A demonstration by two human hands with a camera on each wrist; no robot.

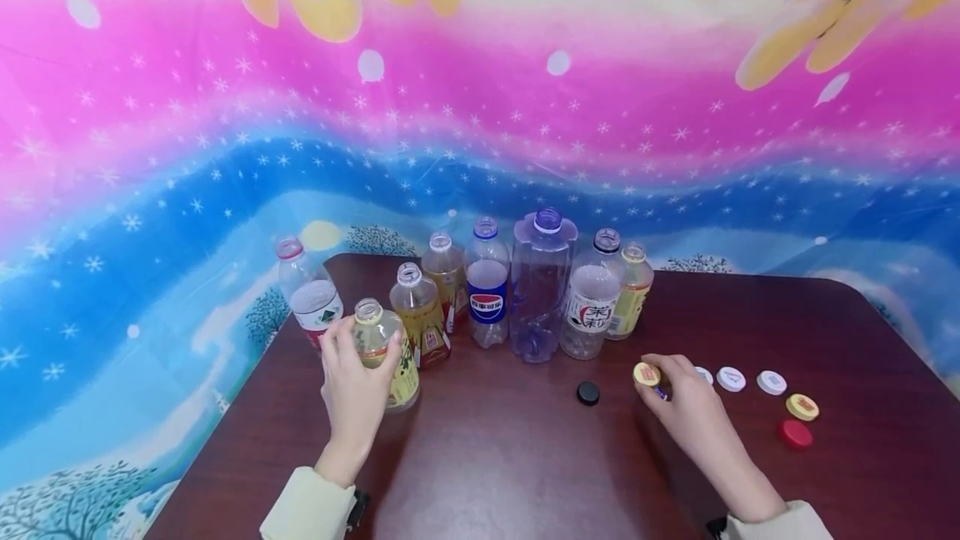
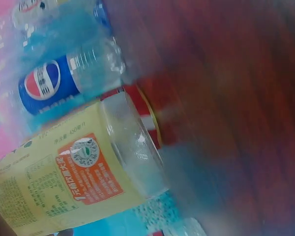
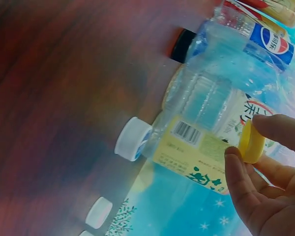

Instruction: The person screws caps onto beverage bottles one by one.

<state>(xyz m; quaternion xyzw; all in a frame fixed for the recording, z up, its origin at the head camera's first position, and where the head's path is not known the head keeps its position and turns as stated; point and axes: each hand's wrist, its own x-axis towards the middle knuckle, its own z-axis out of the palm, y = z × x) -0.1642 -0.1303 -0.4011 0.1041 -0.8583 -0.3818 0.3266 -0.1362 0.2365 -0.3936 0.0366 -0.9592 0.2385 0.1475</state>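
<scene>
My left hand (image 1: 352, 386) grips a clear, uncapped bottle with a yellow label (image 1: 405, 377) at the left of the table. In the left wrist view the same bottle (image 2: 73, 172) lies across the frame, its orange label patch showing. Between thumb and fingertips, my right hand (image 1: 693, 411) pinches a yellow bottle cap (image 1: 647, 374). The right wrist view shows this cap (image 3: 252, 141) edge-on, apart from the bottles behind it. A black cap (image 1: 588, 392) lies on the table to the left of the right hand.
Several uncapped bottles line the back of the dark table (image 1: 495, 457), among them a Pepsi bottle (image 1: 488, 298) and a tall purple-tinted bottle (image 1: 536, 307). White caps (image 1: 731, 379), another yellow cap (image 1: 802, 407) and a red cap (image 1: 795, 433) lie at right. A printed cloth (image 1: 480, 132) hangs behind.
</scene>
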